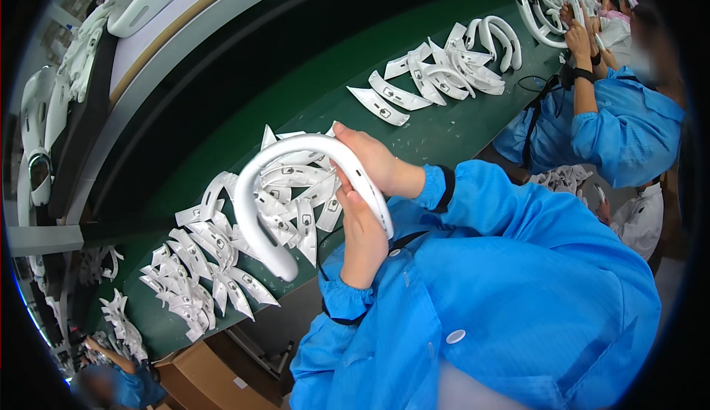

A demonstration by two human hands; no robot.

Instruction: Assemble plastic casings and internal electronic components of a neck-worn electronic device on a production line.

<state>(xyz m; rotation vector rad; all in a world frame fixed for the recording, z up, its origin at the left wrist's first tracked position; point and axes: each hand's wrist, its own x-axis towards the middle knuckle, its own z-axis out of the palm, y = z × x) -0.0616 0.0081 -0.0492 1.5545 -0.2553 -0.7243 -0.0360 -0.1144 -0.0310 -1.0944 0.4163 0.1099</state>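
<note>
A glossy white U-shaped neck fan is held up over the green table, with small dark slots along the arm nearest me. My right hand grips that arm from the upper side, its fingertips partly hidden behind it. Lower down, my left hand closes around the same arm, near its end. The fan's other arm hangs free. Beneath and beyond it lies a heap of white curved pieces, each with a small dark printed mark; they look like wrapped or film-backed parts.
More curved pieces and several bare U-shaped fans lie farther along the green table. At the right, a co-worker in blue handles a similar fan. A cardboard box stands below the table edge. A shelf holds white parts.
</note>
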